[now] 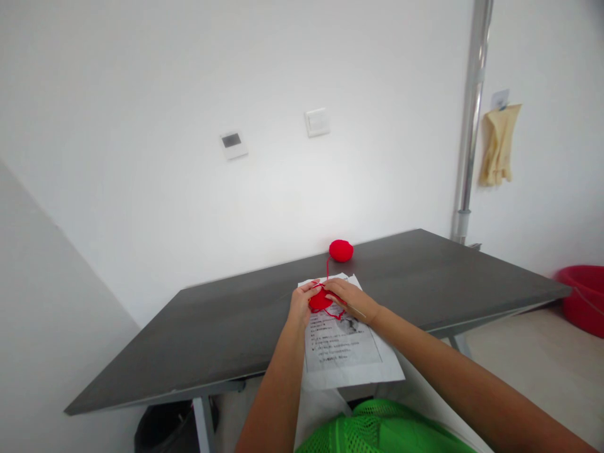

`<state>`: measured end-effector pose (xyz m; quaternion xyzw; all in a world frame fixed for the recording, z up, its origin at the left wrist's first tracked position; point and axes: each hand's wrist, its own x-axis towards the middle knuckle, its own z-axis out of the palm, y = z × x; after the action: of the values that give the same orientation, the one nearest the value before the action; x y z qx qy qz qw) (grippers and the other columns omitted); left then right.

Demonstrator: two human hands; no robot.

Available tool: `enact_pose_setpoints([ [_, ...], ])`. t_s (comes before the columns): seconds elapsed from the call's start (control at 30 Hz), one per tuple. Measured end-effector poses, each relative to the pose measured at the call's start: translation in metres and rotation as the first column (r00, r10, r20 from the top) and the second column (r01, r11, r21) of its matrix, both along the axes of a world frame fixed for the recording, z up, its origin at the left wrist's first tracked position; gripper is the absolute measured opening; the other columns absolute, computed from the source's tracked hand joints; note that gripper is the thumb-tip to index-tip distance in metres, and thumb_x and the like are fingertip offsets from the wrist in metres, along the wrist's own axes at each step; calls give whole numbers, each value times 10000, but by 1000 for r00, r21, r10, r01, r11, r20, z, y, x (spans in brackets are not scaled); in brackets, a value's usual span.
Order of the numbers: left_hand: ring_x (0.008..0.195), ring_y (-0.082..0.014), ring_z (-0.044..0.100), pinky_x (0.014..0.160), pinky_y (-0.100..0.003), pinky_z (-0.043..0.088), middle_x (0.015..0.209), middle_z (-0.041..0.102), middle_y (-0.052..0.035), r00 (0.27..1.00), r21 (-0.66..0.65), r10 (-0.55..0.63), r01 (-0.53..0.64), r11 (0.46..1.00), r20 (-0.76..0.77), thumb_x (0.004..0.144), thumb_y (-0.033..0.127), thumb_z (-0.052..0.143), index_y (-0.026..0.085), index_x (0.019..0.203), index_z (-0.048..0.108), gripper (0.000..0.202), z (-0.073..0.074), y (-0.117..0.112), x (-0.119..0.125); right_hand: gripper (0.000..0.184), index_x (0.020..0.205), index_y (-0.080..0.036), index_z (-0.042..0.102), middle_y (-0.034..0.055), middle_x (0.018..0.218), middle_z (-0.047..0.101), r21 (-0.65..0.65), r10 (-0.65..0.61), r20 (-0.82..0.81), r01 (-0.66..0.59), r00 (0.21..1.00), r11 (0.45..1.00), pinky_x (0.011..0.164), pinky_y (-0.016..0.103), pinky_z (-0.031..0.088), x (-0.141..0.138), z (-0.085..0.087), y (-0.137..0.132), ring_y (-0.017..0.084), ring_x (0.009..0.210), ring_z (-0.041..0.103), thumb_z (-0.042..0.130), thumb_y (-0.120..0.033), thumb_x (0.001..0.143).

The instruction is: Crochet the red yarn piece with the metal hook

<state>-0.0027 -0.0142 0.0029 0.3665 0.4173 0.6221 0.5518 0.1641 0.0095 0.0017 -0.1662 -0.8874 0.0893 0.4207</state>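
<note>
Yarn piece [319, 301], red, rounded, between fingers [335, 287]

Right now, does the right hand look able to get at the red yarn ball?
Probably yes: the red yarn ball sits beyond the right hand on the table, with nothing standing between, though that hand is busy with the red yarn piece.

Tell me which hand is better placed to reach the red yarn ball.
Probably the right hand: it is nearer the red yarn ball, which sits just beyond it. The left hand is farther off. Both hold the red yarn piece.
</note>
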Motion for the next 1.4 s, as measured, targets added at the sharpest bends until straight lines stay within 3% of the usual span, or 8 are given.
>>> enact_pose_setpoints([
  [0.17,689,-170,650,687,-293,506,780,715,-73,999,38,27,-25,999,-32,479,231,822,113,889,694,445,-4,2,2,184,1040,-200,573,126,1049,623,30,-62,54,61,997,998,890,417,484,-1,1,-3,242,1003,577,436,-261,933],
  [0.3,646,-150,634,660,-279,499,740,704,-38,983,99,102,-87,991,-155,505,204,800,129,978,687,492,-7,4,2,179,1020,-190,567,133,1040,626,7,-105,100,105,989,994,863,411,478,0,3,-6,249,981,570,431,-268,933],
  [0.5,573,-114,574,582,-236,466,659,661,3,935,167,162,-113,979,-316,559,127,722,141,1000,705,441,-8,8,2,166,907,-208,594,83,935,642,-167,-120,-48,110,992,980,831,359,456,3,6,-7,215,908,578,448,-287,918],
  [0.63,557,-105,553,567,-227,453,632,630,20,909,166,214,-163,973,-357,578,114,696,158,999,712,423,-8,9,1,205,775,-207,586,27,759,629,-387,-192,-187,107,963,916,742,311,451,2,7,-6,173,746,579,475,-331,895],
  [0.77,555,-104,544,572,-225,447,615,614,23,884,149,216,-168,974,-414,584,104,684,150,979,716,399,-8,11,1,309,716,-209,535,-30,501,551,-627,-157,-253,-38,955,778,539,269,426,1,8,-3,139,485,519,442,-446,891],
  [0.9,528,-89,510,544,-209,423,581,574,35,868,141,229,-185,973,-441,594,86,657,137,958,710,372,-10,13,1,324,717,-208,527,-32,467,575,-719,-97,-306,-163,947,675,473,255,408,0,6,0,132,425,518,499,-506,842],
  [1.07,536,-82,487,546,-201,409,584,544,43,845,185,242,-172,967,-477,608,106,658,146,1018,693,413,-12,13,3,299,721,-198,555,-27,494,606,-732,-55,-363,-248,930,635,478,243,408,0,4,1,117,431,526,589,-488,786],
  [1.4,527,-91,481,559,-220,403,599,559,37,796,167,163,-79,983,-583,631,128,646,138,989,713,365,-5,5,8,401,640,-179,563,-20,428,557,-761,-202,-433,-236,879,604,433,229,362,3,3,10,104,390,463,572,-555,778],
])
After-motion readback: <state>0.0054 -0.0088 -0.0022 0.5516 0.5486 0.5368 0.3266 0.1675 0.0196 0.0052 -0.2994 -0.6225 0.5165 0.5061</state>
